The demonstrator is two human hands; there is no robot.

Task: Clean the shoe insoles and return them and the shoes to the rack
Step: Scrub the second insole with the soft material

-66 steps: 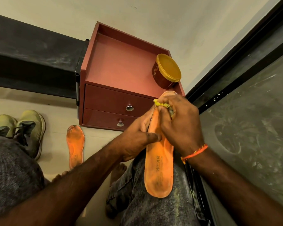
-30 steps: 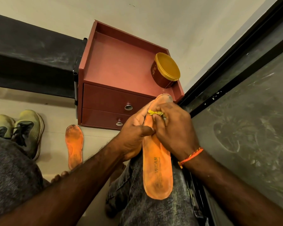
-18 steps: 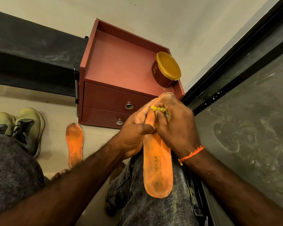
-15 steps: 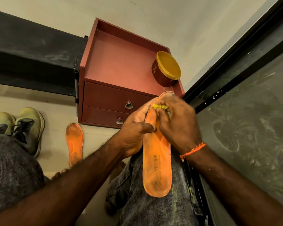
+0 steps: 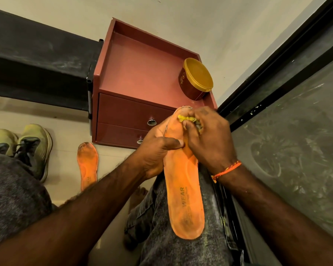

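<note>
Yellow cloth mostly hidden under right hand on insole.

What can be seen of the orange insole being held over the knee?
The orange insole is a long, flat foam-like piece with grey "WEAR" print near its heel and dark grime at heel and toe. It lies lengthwise on the person's jeans-clad knee, heel toward the camera. The left hand grips its left edge, thumb across the top. The right hand presses a crumpled yellow cloth against its toe end.
</note>
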